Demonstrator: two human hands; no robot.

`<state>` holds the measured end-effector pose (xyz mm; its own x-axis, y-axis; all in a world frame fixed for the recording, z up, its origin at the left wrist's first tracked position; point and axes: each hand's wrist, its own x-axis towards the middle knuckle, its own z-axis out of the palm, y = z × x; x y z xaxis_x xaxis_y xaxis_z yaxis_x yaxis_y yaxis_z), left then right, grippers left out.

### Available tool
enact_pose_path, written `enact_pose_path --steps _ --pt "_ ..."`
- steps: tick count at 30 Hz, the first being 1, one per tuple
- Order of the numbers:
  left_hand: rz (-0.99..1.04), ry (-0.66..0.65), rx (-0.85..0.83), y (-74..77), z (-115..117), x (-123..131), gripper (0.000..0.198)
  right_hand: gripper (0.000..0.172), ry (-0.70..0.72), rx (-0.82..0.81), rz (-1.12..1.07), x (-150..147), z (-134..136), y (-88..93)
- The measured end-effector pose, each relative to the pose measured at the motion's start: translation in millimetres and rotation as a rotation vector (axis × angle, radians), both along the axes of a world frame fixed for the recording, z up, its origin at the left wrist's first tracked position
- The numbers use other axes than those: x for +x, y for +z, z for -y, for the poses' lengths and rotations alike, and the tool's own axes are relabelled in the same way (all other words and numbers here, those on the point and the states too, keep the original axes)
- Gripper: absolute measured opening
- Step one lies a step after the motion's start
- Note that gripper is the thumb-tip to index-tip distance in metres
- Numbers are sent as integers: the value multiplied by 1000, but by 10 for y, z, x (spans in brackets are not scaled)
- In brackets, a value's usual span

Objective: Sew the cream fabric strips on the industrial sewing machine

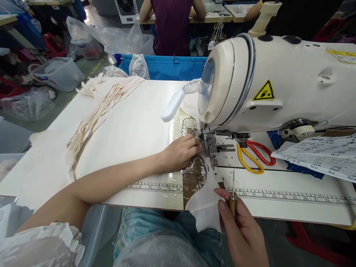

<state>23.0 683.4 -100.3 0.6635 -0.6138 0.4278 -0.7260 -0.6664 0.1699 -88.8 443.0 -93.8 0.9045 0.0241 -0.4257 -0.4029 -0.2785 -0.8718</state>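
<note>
A white fabric piece (204,207) runs from under the presser foot (206,139) of the sewing machine (236,85) down over the table's front edge. My left hand (180,152) is closed, its curled fingertips on the fabric just left of the foot; their undersides are hidden. In my right hand (244,226) is an awl (233,204) with a wooden handle, its metal point upward. That hand's thumb and forefinger are at the fabric's right edge; whether they pinch it I cannot tell.
Red-and-yellow-handled scissors (254,157) lie right of the needle area, near a written sheet (319,155). A long pile of pale fabric pieces (94,122) lies at left. A white lamp (172,106) hangs left of the machine head. Another person (172,27) sits beyond a blue cloth bin (175,67).
</note>
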Motion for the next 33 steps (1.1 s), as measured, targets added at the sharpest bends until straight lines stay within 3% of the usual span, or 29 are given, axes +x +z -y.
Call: enact_pose_path --steps 4,13,19,27,33 --pt "17 -50 -24 -39 -19 26 26 54 41 -143 156 24 -83 26" --pt "3 123 62 -8 -4 10 30 34 127 -245 450 164 -179 -64" --pt "47 -9 30 -27 -28 0 27 29 149 -297 528 241 -221 -70" --pt "19 94 175 -38 -7 25 31 31 221 -406 669 395 -304 41" --pt "36 139 196 -62 22 37 32 35 198 -420 706 422 -329 -1"
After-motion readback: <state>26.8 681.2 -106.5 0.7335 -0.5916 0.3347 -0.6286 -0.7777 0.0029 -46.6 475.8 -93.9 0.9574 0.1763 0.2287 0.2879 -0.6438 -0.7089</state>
